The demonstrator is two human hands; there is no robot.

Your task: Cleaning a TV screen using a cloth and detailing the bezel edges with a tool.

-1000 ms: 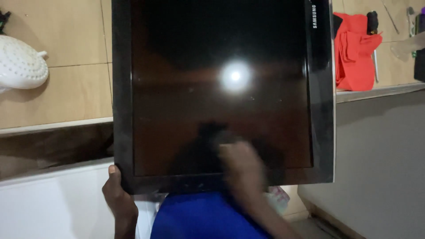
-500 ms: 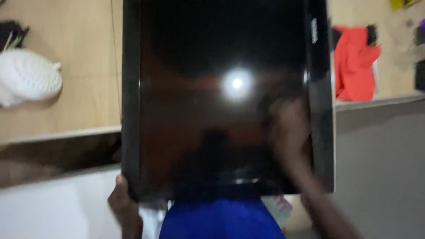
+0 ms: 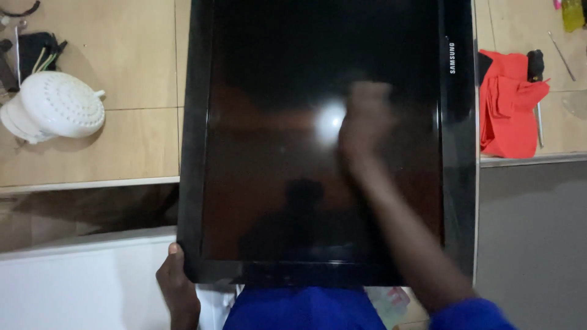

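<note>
Flat-panel monitor (image 3: 324,140) is held upright over the lap, in front of the wooden desk (image 3: 122,91), with its bottom edge near the blue garment (image 3: 306,308). Left hand (image 3: 177,287) is clamped on the lower-left bezel corner. Right hand (image 3: 367,122) lies flat on the glass at centre-right, blurred, fingers open and gripping nothing; I can't tell whether a cloth is under it.

To do the rubbing well:
- keep pressure light
- use overlapping passes
- brace the left grip so the panel doesn't rock
- check the glare spot for smears

Versus half a second ago, the right hand has moved up from lower-right towards the glare. The monitor sits slightly further right in frame. The left grip hasn't changed. The white perforated dome (image 3: 52,113) and red cloth (image 3: 507,110) are in the same places on the desk.
</note>
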